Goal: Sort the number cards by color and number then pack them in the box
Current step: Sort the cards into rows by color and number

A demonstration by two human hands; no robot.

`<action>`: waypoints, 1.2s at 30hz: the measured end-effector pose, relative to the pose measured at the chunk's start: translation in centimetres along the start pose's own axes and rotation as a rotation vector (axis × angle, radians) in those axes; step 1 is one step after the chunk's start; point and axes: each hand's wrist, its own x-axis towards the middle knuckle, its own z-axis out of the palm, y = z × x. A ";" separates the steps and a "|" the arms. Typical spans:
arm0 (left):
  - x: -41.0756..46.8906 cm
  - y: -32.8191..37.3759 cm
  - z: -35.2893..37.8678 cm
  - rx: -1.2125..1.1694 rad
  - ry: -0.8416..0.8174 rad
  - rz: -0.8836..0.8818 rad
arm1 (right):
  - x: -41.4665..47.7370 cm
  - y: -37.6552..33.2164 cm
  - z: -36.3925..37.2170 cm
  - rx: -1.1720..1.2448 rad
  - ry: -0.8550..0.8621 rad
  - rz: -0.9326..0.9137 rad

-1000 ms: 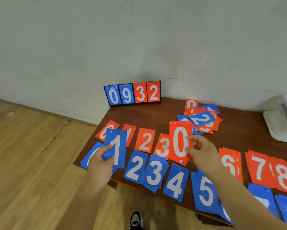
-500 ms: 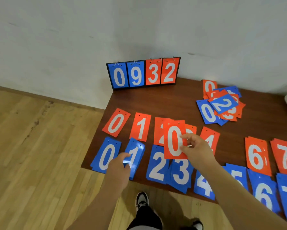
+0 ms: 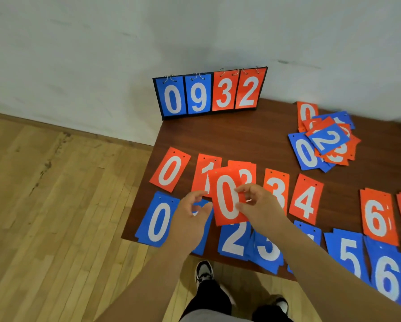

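With right hand (image 3: 260,206) fingers pinching the red 0 card (image 3: 227,198) and left hand (image 3: 190,217) fingers loosely spread, lay it squarely onto the red 0 pile (image 3: 170,169) nearest the counter's left edge

Two hands (image 3: 190,219), one scoreboard (image 3: 210,92) (four digits) — many cards.

An orange 0 card (image 3: 227,196) was held tilted above the desk (image 3: 229,138), pinched at its right edge, overlapping the orange 1 card (image 3: 205,169) and orange 2 card (image 3: 246,173). An orange row of 0 (image 3: 170,169), 1, 2, 3 (image 3: 277,185), 4 (image 3: 307,198) and 6 (image 3: 378,219) was laid flat, with a blue row, from blue 0 (image 3: 157,220) rightward, along the near edge. A mixed unsorted pile (image 3: 325,141) was seen near the far right edge.
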 end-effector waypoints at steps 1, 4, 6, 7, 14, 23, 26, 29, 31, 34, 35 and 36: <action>0.2 0.7 0.0 -0.022 -0.018 0.013 | 0.2 -0.4 0.4 -0.003 -0.011 -0.020; 1.0 2.1 -0.3 -0.016 -0.001 0.024 | 0.8 -1.5 1.4 -0.021 -0.030 -0.060; 1.8 2.4 -1.0 0.007 0.047 0.017 | 1.2 -1.9 1.7 -0.022 -0.041 -0.070; 2.5 2.4 -1.5 0.029 0.073 0.022 | 1.5 -2.0 1.7 -0.017 -0.039 -0.072; 11.4 1.0 -7.5 0.361 0.206 0.024 | 4.0 0.1 -0.6 -0.123 0.074 0.020; 14.3 0.4 -5.6 0.918 0.269 0.035 | 5.9 4.3 -5.1 -0.230 0.230 0.154; 13.6 2.7 -2.8 0.866 0.229 0.105 | 5.8 5.2 -7.3 -0.273 0.260 0.160; 13.1 5.2 1.1 0.850 0.121 0.193 | 5.8 6.5 -10.6 -0.291 0.293 0.193; 13.0 6.9 4.0 0.844 0.067 0.229 | 5.8 7.7 -13.3 -0.277 0.330 0.223; 13.2 9.5 8.7 0.829 -0.009 0.218 | 5.8 10.2 -17.7 -0.253 0.376 0.237; 13.4 10.4 10.4 0.822 -0.025 0.209 | 5.9 11.1 -19.1 -0.254 0.400 0.232; 13.6 11.2 12.1 0.820 -0.033 0.199 | 6.2 12.0 -20.6 -0.258 0.422 0.229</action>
